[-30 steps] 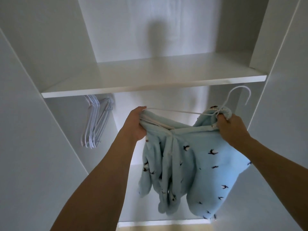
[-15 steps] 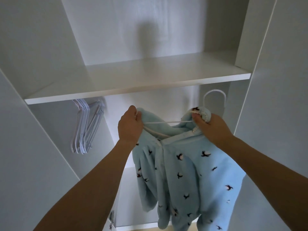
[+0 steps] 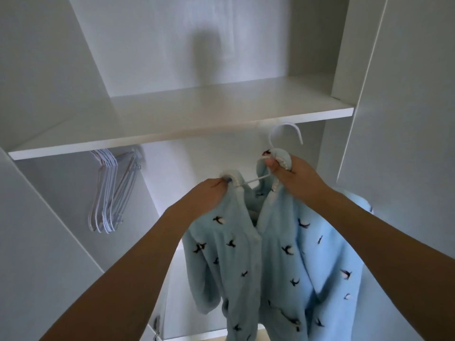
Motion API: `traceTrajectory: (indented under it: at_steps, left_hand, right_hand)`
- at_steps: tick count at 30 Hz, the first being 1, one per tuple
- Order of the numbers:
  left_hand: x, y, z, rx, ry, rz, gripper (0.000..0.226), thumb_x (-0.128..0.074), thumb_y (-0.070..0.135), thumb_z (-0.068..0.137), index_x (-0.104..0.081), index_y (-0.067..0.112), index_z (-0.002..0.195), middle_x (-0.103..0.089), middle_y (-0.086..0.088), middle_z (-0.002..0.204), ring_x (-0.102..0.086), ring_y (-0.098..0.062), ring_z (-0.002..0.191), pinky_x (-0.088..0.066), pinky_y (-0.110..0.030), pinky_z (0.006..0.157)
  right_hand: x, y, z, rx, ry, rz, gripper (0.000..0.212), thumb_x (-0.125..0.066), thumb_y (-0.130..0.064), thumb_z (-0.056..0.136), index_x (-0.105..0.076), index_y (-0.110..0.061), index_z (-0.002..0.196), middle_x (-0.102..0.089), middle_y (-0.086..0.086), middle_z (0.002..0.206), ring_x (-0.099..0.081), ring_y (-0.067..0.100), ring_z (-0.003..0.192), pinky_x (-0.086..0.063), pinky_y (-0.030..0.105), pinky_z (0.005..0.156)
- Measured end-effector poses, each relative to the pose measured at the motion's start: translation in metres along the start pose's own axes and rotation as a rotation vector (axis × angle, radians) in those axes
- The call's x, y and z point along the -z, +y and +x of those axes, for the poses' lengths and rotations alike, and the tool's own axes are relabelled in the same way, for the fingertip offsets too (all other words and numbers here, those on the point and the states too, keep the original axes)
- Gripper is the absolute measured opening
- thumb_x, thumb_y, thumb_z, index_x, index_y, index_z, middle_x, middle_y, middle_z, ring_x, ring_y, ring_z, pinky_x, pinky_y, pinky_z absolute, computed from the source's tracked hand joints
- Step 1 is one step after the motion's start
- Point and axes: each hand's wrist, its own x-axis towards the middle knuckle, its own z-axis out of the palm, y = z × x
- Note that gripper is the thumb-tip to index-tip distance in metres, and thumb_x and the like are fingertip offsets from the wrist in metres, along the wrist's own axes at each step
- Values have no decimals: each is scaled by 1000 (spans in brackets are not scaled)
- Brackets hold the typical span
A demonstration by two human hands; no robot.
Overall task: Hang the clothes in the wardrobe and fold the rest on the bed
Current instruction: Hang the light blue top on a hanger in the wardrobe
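Light-blue bird-print garment [image 3: 266, 254]: on white hanger [image 3: 286, 136] below wardrobe shelf [image 3: 172, 134]; left hand [image 3: 209, 195] and right hand [image 3: 293, 173] each pinch its collar; hanging step; next, hook onto unseen rail.

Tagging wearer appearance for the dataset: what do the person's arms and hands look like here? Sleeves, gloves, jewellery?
Both forearms are bare up to the frame edge: no sleeves in view. The left hand and right hand wear no gloves, and no watch, bracelet or ring shows. The left thumbnail looks dark, perhaps painted, though the dim light leaves that unsure.
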Motion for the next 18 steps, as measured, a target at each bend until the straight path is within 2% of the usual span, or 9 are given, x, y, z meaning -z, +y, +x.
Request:
traceTrajectory:
  at_steps: [1,3,4,6,8,10,13,16,18]
  left_hand:
    - [1,5,0,8,-47,0,32,-36,15,103,-49,8,131,-53,-12,131,-55,-22,109,-40,-24,92]
    - [2,18,-6,25,-147,-169,20,-45,25,100,-63,19,107,-63,-10,112,-60,-20,97,-43,-29,89]
    - [2,20,-8,-24,-185,-183,16,-50,28,98,-65,25,95,-66,-5,101,-61,-18,91,-46,-32,89]
    - [2,16,-7,-158,-205,-176,17,-54,30,97,-65,33,85,-67,8,87,-61,-13,85,-48,-31,82]
    - [2,10,-4,-281,-115,-12,16,-51,36,97,-65,35,89,-66,14,88,-61,-10,87,-48,-31,81]
    - [8,8,-1,-330,-20,101,16,-49,42,97,-64,37,101,-66,16,98,-62,-10,94,-48,-33,87]
    - [15,9,-5,-362,71,103,21,-49,43,96,-62,39,113,-66,20,106,-60,-8,102,-46,-31,92]
    - [23,11,-6,-409,93,37,24,-51,45,91,-63,40,111,-68,19,104,-62,-9,101,-48,-38,94]
    - [26,12,-3,-405,60,43,20,-50,44,91,-64,40,106,-69,18,99,-64,-9,96,-50,-37,90]
  right_hand:
    - [-2,0,1,22,2,-13,37,-42,-54,91,-59,-24,104,-63,-2,100,-59,16,94,-45,32,88]
    - [-4,1,5,25,11,-43,43,-38,-57,91,-57,-23,109,-62,-2,102,-58,15,95,-43,31,86]
    - [-1,1,7,28,11,-53,38,-38,-53,93,-56,-23,108,-60,-2,100,-56,14,93,-41,28,83]
    - [10,6,10,52,-68,-47,31,-46,-49,93,-57,-21,100,-61,0,92,-57,15,85,-42,26,78]
    - [21,17,13,-14,-190,37,47,-59,-58,83,-56,-17,104,-62,5,95,-60,18,88,-50,33,81]
    - [35,22,12,-213,-236,73,65,-63,-66,71,-44,-18,111,-55,2,100,-56,16,90,-47,33,83]
    - [57,30,12,-323,-301,-65,64,-62,-65,60,-41,-20,101,-47,0,90,-45,14,79,-39,29,71]
    - [68,35,11,-347,-425,-267,67,-65,-66,63,-53,-22,112,-60,-1,108,-57,16,95,-46,33,88]
    - [61,42,10,-389,-422,-344,58,-59,-66,74,-61,-21,110,-62,1,108,-58,19,94,-44,31,87]
